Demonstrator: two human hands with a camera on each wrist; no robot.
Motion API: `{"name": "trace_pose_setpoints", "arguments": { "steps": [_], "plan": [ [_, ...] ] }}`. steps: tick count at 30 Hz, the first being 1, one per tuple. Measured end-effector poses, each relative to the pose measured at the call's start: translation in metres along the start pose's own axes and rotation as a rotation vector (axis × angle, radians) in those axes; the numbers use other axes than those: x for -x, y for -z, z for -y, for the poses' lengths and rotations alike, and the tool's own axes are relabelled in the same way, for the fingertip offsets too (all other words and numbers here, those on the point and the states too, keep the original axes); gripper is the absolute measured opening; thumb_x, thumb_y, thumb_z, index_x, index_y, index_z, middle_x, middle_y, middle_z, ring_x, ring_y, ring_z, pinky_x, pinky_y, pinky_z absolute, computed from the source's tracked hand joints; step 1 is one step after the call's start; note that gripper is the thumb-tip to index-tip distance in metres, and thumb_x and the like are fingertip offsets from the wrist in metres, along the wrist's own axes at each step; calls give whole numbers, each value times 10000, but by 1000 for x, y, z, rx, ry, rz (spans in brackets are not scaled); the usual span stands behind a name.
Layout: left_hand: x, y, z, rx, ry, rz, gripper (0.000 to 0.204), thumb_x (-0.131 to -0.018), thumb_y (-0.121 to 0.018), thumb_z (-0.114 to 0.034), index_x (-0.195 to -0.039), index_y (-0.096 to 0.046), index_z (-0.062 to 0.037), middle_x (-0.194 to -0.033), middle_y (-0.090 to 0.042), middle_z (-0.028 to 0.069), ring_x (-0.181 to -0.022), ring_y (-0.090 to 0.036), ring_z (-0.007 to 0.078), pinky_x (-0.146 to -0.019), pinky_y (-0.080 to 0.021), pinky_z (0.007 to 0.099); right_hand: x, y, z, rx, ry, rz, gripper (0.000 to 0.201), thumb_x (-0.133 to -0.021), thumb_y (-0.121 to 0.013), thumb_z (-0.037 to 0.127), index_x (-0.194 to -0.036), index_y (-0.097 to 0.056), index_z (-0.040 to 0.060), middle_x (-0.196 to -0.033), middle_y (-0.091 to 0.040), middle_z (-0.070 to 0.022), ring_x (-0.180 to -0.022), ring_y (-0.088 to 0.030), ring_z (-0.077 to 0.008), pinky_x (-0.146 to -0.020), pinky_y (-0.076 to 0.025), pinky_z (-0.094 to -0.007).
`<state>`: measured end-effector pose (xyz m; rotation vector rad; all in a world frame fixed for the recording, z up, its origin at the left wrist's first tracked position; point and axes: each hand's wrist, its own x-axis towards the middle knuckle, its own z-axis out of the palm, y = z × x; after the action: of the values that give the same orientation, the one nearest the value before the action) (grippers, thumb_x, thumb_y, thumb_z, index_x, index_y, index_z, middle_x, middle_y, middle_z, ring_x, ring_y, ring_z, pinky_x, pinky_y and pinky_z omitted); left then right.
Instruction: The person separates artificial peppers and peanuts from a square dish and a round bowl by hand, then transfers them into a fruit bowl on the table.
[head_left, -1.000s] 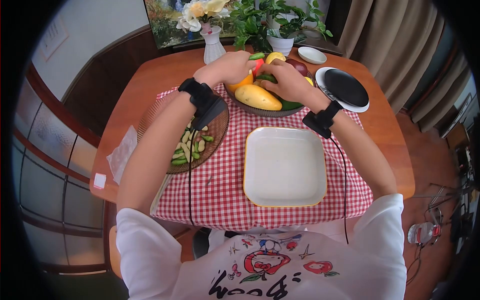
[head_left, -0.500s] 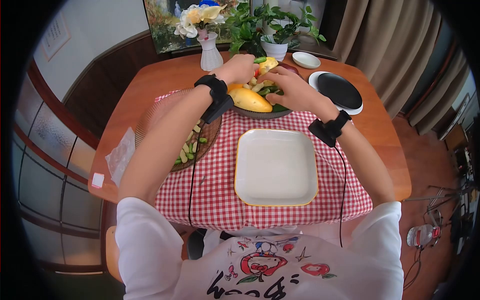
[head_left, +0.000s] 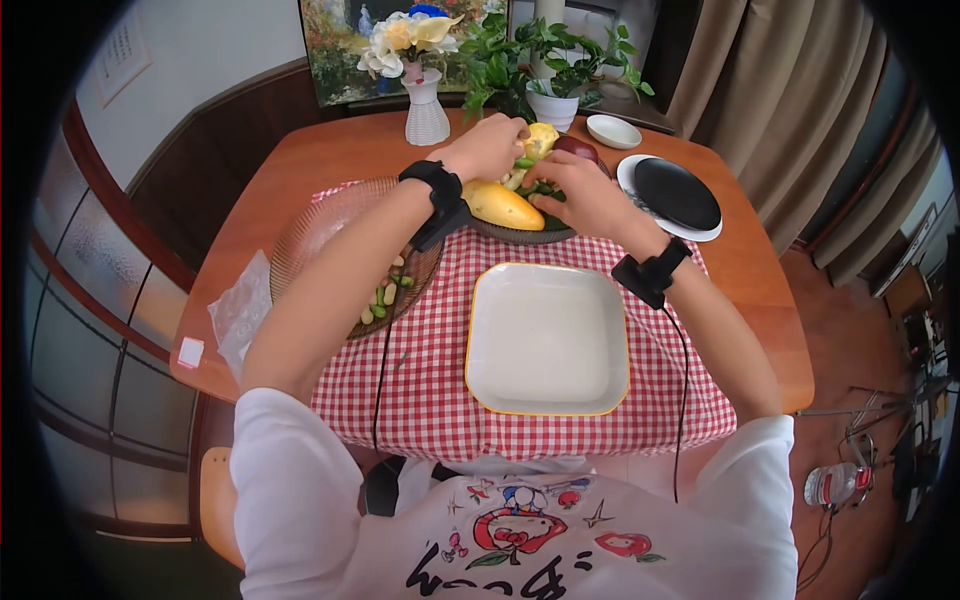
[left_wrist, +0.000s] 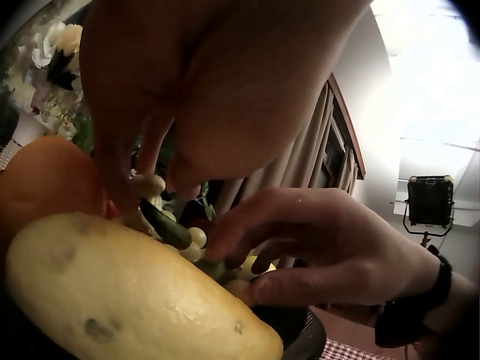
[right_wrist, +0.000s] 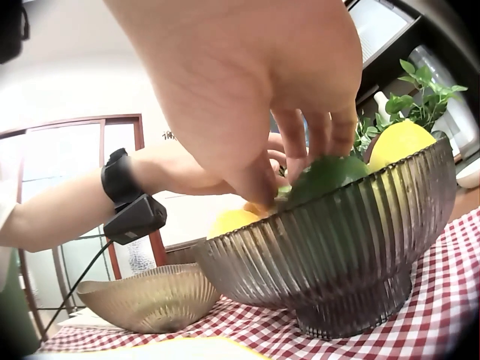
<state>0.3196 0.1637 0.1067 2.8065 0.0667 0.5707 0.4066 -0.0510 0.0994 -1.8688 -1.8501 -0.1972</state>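
Note:
In the head view a ribbed glass bowl [right_wrist: 337,225] of fruit stands at the table's far side, with a yellow mango [head_left: 505,207] at its near edge. My left hand [head_left: 488,150] is over the bowl; in the left wrist view its fingertips and thumb pinch a small pale piece [left_wrist: 148,184] beside a green pod [left_wrist: 166,226]. My right hand [head_left: 590,200] is opposite, fingers apart and bent down among small pale and green pieces behind the mango. In the right wrist view a dark green fruit [right_wrist: 328,178] partly hides its fingertips.
A brown ribbed bowl [head_left: 300,250] with pale and green pieces stands left, partly under my left forearm. A white square dish [head_left: 547,340] lies on the checked cloth [head_left: 430,400]. Beyond are a vase [head_left: 427,110], potted plant [head_left: 552,105], small white dish [head_left: 613,131] and black plate [head_left: 678,194].
The green pod seen poking out of my left hand is no longer in view there. More small pale and green pieces show between my hands in the fruit bowl. The head view has shifted slightly.

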Motion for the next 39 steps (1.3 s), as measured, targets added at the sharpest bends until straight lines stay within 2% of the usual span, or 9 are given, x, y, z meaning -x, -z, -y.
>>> {"name": "trace_pose_setpoints", "arguments": {
  "steps": [5, 7, 13, 16, 24, 29, 31, 35, 39],
  "plan": [
    [17, 19, -4, 12, -61, 12, 317, -1017, -626, -119, -1327, -633, -51, -1271, -662, 216, -1231, -624, 415, -1069, -500, 490, -6, -5, -14, -74, 16, -70, 231, -885, -736, 34, -1114, -720, 68, -1133, -673, -174, -1044, -692, -392, -905, -571, -478],
    [25, 29, -8, 8, -79, 16, 324, -1017, -622, -110, -1336, -629, -55, -1277, -662, 217, -1239, -622, 409, -1074, -499, 487, -7, -7, -24, -15, 39, -84, 264, -901, -728, -27, -1154, -720, 49, -1121, -666, -144, -985, -719, -302, -884, -595, -402],
    [64, 66, -29, 94, -98, 0, 329, -1014, -618, -140, -1332, -638, -58, -1252, -664, 225, -1234, -626, 407, -1069, -503, 471, -11, -5, -21, 7, -57, -68, 248, -913, -719, 2, -1157, -718, 51, -1137, -662, -151, -987, -722, -304, -885, -595, -408],
    [94, 89, -37, 97, -129, 21, 387, -1019, -626, -97, -1402, -607, -46, -1299, -663, 182, -1261, -641, 335, -1054, -527, 424, -14, -2, -5, -40, -20, -74, 247, -904, -733, 20, -1149, -714, 46, -1149, -662, -157, -995, -720, -324, -895, -593, -422],
    [204, 142, -65, 272, 131, -18, 414, -1050, -592, -66, -1462, -583, -34, -1437, -625, 139, -1331, -613, 233, -1089, -509, 381, -29, -8, -33, 100, 23, -59, 182, -890, -711, 12, -1072, -698, 20, -1043, -704, -158, -966, -715, -341, -850, -587, -426],
    [272, 138, -72, 259, 246, -114, 419, -1025, -594, -15, -1442, -585, 16, -1444, -622, 145, -1343, -602, 243, -1108, -494, 378, -35, -6, -32, 115, -28, -28, 196, -914, -703, 13, -1109, -712, 22, -1011, -725, -153, -929, -731, -320, -836, -590, -402],
    [300, 123, -72, 286, 310, -279, 434, -981, -618, 15, -1413, -616, -27, -1362, -666, 131, -1265, -663, 250, -1016, -555, 365, -41, 0, -26, 109, -68, 51, 205, -931, -700, 38, -1136, -715, 34, -1037, -723, -151, -922, -731, -319, -840, -587, -405],
    [341, 79, -98, 479, 501, -401, 384, -973, -635, 31, -1351, -657, -34, -1317, -703, 111, -1212, -680, 206, -928, -558, 317, -47, 7, 12, 187, 8, 13, 204, -949, -705, 74, -1150, -711, 45, -1089, -712, -144, -962, -721, -308, -857, -584, -409],
    [350, 25, -122, 676, 481, -395, 332, -966, -662, 19, -1296, -671, -19, -1228, -743, 105, -1108, -719, 205, -862, -565, 318, -63, -3, 81, 108, 229, 143, 230, -947, -702, 76, -1176, -704, 55, -1107, -704, -142, -1037, -705, -313, -911, -577, -418]
  ]
}}
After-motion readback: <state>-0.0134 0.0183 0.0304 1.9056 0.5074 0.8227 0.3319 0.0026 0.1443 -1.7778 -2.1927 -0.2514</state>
